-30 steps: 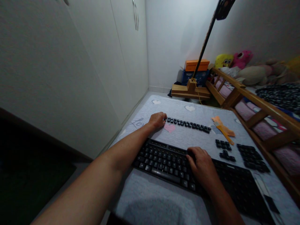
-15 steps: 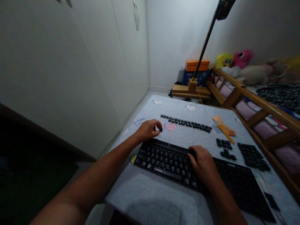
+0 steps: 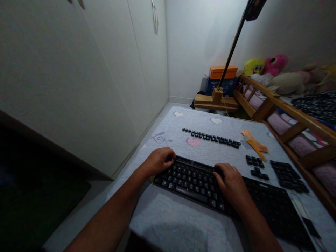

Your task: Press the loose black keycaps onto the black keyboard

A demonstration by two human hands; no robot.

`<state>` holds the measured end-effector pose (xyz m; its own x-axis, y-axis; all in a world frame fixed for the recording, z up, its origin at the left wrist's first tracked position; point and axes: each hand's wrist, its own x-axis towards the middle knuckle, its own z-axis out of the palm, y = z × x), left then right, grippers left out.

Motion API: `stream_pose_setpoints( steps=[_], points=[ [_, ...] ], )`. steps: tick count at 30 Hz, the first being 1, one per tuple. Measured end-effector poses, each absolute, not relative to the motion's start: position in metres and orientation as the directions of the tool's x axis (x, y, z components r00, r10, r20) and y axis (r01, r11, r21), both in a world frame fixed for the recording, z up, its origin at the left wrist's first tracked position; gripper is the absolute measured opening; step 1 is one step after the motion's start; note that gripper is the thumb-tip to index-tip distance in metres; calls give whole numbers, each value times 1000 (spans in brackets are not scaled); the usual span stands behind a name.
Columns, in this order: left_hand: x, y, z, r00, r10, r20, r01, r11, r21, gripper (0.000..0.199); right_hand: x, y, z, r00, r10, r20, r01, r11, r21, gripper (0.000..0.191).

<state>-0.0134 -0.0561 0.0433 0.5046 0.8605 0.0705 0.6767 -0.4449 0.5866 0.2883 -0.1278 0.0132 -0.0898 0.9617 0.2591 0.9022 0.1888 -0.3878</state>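
Observation:
A black keyboard (image 3: 194, 180) lies across the table; its left part bears keycaps, while its right end shows bare key places. At its upper left corner my left hand (image 3: 160, 161) is closed in a pinch on a small black keycap, mostly hidden by the fingertips. My right hand (image 3: 231, 180) grips the keyboard right of its middle, fingers curled at the back edge and thumb over the keys. Behind the keyboard, loose black keycaps (image 3: 215, 138) stand in two rows. More loose keycaps (image 3: 254, 161) are grouped to the right, beside a larger block of keycaps (image 3: 288, 176).
An orange-handled brush (image 3: 256, 149) lies on an orange cloth (image 3: 260, 144) at the table's right. A cable (image 3: 301, 210) runs near the keyboard's right end. A white wardrobe (image 3: 118, 87) borders the left, a wooden bed rail (image 3: 299, 113) the right. A wooden stand (image 3: 216, 99) is behind the table.
My left hand has come down and toward me with the keycap, from above the cloth to the keyboard's upper left corner. My right hand keeps its place on the keyboard. The view has shifted slightly.

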Motion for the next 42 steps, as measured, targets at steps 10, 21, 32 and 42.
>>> stream_pose_setpoints(
  steps=[10, 21, 32, 42],
  points=[
    [-12, -56, 45, 477, 879, 8, 623, -345, 703, 22, 290, -127, 10, -100, 963, 249, 910, 190, -368, 19],
    [-16, -53, 49, 515, 856, -41, 604, -328, 726, 20, 290, -127, 12, -99, 964, 247, 910, 188, -370, 19],
    [-15, -53, 52, 521, 853, -38, 615, -344, 710, 19, 290, -127, 10, -101, 958, 267, 912, 196, -361, 18],
    [-11, -55, 50, 515, 857, 1, 649, -391, 653, 21, 289, -128, 12, -98, 961, 258, 908, 193, -371, 18]
  ],
)
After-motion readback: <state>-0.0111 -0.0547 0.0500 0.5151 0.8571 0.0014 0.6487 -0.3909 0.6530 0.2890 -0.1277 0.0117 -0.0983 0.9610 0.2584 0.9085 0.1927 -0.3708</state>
